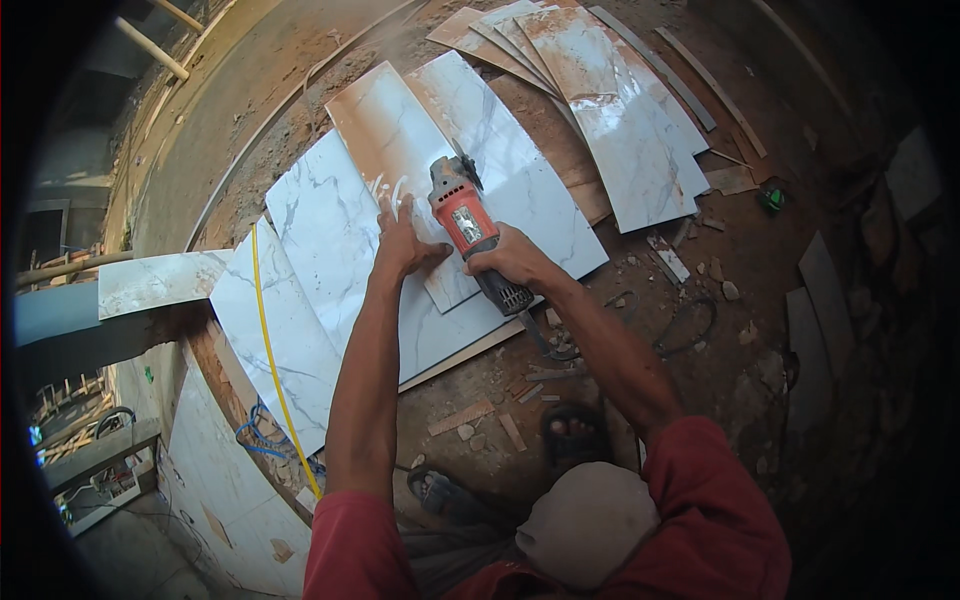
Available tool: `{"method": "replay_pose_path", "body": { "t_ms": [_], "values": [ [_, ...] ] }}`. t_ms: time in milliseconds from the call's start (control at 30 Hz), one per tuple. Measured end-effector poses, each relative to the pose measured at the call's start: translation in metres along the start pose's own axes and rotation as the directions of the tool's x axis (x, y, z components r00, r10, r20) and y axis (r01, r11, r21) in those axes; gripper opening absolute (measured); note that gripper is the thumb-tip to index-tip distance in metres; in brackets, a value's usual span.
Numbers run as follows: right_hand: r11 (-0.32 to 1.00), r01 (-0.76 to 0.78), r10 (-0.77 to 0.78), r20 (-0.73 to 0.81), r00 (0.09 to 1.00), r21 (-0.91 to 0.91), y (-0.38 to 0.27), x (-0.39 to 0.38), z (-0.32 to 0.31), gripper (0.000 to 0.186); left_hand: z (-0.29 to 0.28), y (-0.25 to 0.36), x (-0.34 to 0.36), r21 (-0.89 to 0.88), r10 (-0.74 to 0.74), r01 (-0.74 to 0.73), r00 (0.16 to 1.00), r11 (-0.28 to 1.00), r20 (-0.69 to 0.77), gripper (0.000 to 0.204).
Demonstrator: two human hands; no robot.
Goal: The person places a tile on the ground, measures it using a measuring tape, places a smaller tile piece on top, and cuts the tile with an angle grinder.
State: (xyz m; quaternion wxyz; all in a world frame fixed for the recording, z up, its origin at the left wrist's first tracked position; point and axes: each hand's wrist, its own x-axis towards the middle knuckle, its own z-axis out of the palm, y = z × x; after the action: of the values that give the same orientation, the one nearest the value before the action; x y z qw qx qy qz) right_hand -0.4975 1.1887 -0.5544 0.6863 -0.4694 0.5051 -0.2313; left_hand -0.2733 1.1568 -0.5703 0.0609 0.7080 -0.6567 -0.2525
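Observation:
My right hand [515, 258] is wrapped round the black rear body of a red angle grinder [466, 222]. The grinder's grey head and dark disc point away from me, over a narrow marble-look tile [385, 105] coated in brown dust. Beside it, my left hand [405, 240] rests on the tile with fingers stretched out and thumb toward the grinder. Under the narrow piece lie larger white grey-veined tiles [545, 195]. Whether the disc touches the tile cannot be made out.
A yellow strip [264, 320] crosses the tiles at left. More tiles [635, 150] are fanned out at the far right, near a green-and-black object [772, 198]. Offcuts [462, 418] and a dark cable [690, 335] lie near my sandalled feet. Blue cord [258, 432] sits at lower left.

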Motion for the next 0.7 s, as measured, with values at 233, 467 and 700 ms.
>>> {"method": "replay_pose_path", "body": {
  "t_ms": [233, 467, 700],
  "values": [
    [0.999, -0.030, 0.030, 0.001, 1.000, -0.018, 0.005, -0.007, -0.002, 0.052, 0.001, 0.001, 0.001, 0.002, 0.009, -0.009, 1.000, 1.000, -0.002, 0.125],
    [0.998, -0.048, 0.048, -0.004, 0.999, -0.034, 0.004, -0.016, -0.002, 0.054, 0.001, -0.001, 0.001, -0.003, 0.002, -0.002, 1.000, 1.000, 0.003, 0.125],
    [0.998, -0.040, 0.038, -0.035, 0.999, -0.052, 0.011, -0.021, -0.001, 0.059, 0.000, 0.003, 0.000, 0.004, -0.002, 0.002, 1.000, 1.000, 0.007, 0.125]
  ]
}}
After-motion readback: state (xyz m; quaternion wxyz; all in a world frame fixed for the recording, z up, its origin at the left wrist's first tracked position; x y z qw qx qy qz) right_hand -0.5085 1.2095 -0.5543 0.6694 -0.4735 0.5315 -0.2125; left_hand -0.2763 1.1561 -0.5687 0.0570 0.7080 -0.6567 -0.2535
